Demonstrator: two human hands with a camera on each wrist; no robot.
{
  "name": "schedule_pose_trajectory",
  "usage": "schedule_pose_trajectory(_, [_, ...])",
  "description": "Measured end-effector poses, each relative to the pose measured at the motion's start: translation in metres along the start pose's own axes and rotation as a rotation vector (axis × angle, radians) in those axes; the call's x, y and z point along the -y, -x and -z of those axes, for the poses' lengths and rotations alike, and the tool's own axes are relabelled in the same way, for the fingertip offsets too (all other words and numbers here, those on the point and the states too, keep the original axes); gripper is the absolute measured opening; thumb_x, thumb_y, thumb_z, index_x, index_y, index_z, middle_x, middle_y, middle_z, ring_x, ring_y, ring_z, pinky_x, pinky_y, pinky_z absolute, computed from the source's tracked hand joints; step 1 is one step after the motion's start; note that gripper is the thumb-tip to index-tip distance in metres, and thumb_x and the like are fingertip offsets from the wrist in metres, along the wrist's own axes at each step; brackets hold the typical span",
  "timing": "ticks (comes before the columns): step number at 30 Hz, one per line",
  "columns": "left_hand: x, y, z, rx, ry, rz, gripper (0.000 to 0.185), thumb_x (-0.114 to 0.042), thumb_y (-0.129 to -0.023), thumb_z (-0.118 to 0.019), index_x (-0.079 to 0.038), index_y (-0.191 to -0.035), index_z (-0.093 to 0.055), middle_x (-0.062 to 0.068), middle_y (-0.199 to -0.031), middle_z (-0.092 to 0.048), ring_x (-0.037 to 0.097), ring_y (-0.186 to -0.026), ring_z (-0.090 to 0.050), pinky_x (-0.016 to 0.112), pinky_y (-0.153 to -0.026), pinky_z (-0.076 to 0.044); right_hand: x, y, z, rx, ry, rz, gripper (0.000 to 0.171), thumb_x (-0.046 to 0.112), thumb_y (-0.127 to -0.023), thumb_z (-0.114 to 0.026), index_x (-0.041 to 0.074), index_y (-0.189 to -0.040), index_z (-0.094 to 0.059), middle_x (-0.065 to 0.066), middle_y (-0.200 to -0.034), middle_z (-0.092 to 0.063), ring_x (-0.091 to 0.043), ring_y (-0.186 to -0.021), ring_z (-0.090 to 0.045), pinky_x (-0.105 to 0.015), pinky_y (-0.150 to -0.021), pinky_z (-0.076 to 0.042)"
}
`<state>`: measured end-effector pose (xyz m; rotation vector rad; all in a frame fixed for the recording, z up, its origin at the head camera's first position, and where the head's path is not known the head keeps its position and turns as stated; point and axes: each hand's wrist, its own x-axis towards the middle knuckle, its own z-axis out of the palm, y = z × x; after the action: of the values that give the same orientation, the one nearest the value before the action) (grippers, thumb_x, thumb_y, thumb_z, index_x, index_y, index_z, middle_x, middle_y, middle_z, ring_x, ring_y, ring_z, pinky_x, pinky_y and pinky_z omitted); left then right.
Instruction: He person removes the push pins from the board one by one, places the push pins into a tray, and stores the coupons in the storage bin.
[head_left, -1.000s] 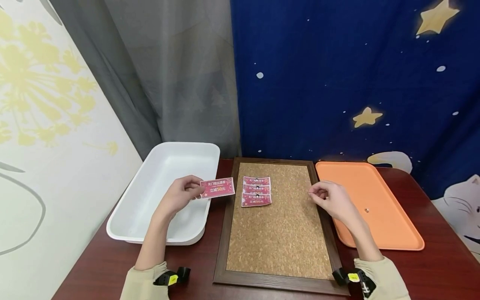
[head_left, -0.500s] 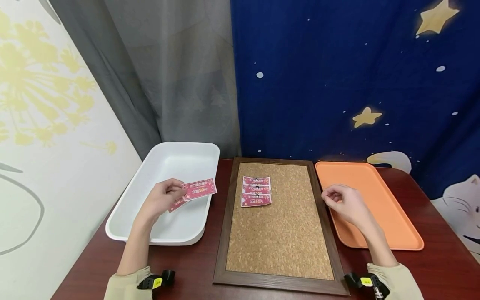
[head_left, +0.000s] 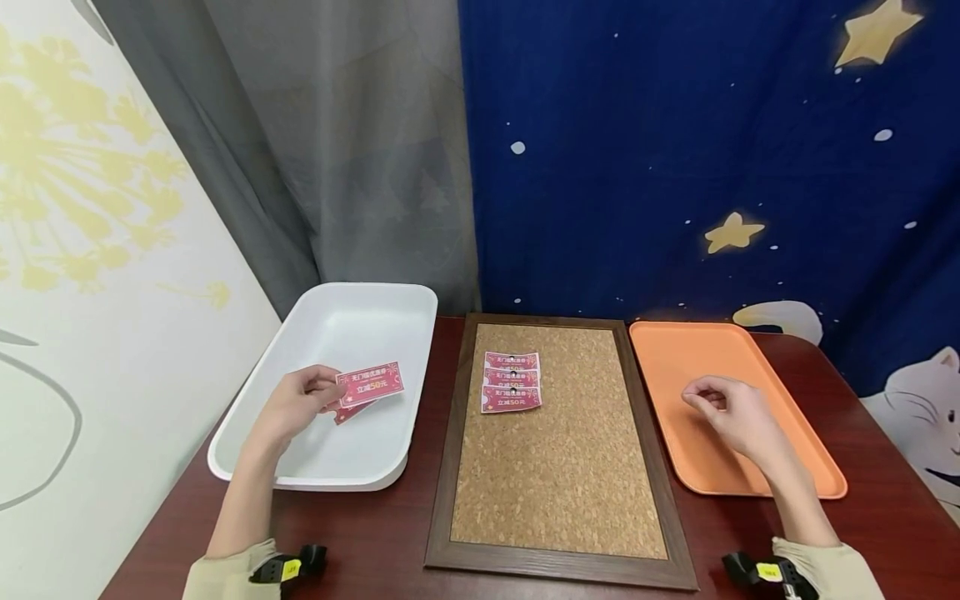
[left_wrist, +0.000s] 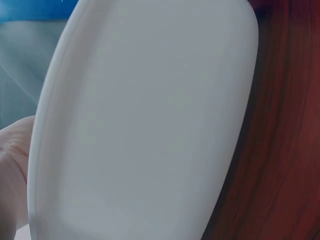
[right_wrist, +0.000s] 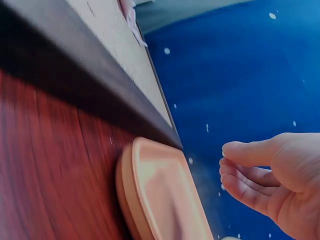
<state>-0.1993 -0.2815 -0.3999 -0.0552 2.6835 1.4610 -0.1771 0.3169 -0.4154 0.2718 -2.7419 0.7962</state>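
From the head view, the left hand (head_left: 296, 402) pinches a red coupon (head_left: 369, 384) by its near end and holds it over the white bin (head_left: 352, 321), the fingers (head_left: 324, 390) curled on the paper; a second red slip seems to peek out beneath it. The right hand (head_left: 731, 412) hovers over the orange tray (head_left: 675, 350) with fingers loosely curled, and whether they pinch something tiny I cannot tell. Three more coupons (head_left: 512, 382) sit pinned on the cork board (head_left: 558, 467), which lies between bin and tray on the dark tabletop (head_left: 877, 533). A light pinch could let the coupon flutter past the bin's rim.

The left wrist view shows only the bin's pale wall (left_wrist: 150, 125), the red-brown tabletop and a sliver of hand; the coupon is out of sight there.

The right wrist view adds what the head view blurs: the fingers (right_wrist: 245, 175) bent inward above the tray's edge (right_wrist: 150, 195), with the board's dark frame (right_wrist: 90, 95) alongside.
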Motion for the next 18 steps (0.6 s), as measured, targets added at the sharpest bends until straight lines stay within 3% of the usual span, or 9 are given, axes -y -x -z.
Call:
schedule_pose_trajectory(7, [0.008, 0.000, 0.006, -0.016, -0.045, 0.040, 0.033, -0.013, -0.105, -0.062, 0.012, -0.128, -0.060, 0.013, -0.101, -0.072, 0.017, -0.085, -0.065, 0.025, -0.075, -0.055, -0.028, 0.010, 0.010, -0.057, 0.028, -0.024, 0.004, 0.006, -0.095, -0.076, 0.005, -0.091, -0.076, -0.010, -0.086, -0.077, 0.013, -0.071, -0.054, -0.009, -0.064, -0.042])
schedule_pose_trajectory(18, [0.021, -0.003, 0.008, 0.001, -0.068, 0.080, 0.033, -0.011, -0.104, -0.062, 0.015, -0.125, -0.059, 0.013, -0.098, -0.070, 0.015, -0.083, -0.061, 0.024, -0.071, -0.053, -0.066, 0.024, 0.019, 0.007, 0.102, -0.185, 0.010, 0.010, -0.098, -0.075, 0.002, -0.092, -0.074, 0.000, -0.072, -0.070, 0.000, -0.062, -0.053, -0.021, -0.064, -0.038])
